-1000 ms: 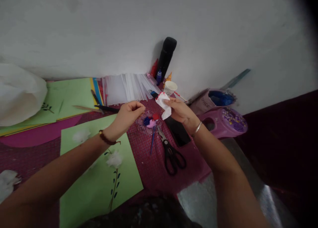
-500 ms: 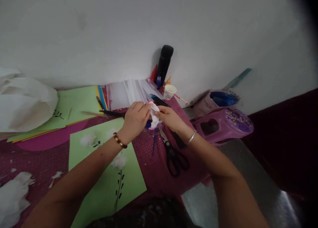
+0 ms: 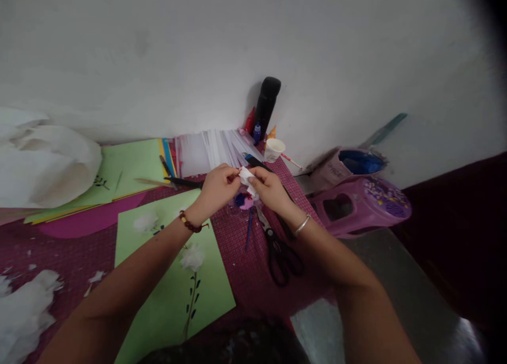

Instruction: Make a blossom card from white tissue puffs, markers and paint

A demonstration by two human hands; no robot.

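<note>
Between my two hands is a crumpled piece of white tissue paper. My left hand pinches its left side, and the fingers of my right hand are closed on its right side. Just below the tissue, dark blue and pink paint lies on the table. A thin blue paintbrush and black-handled scissors are close to my right hand. Under my left forearm is a green sheet bearing white tissue flowers, a brown stem and dark blue painted leaves.
A paper cup, paint bottles and a black bottle stand by the wall. Plastic sleeves and coloured sheets lie at the back. Torn tissue is at left. A pink stool stands right of the table.
My hands have lifted slightly off the paint, which shows more now. The tissue looks smaller and more gathered between my fingers. The view has shifted a little.
</note>
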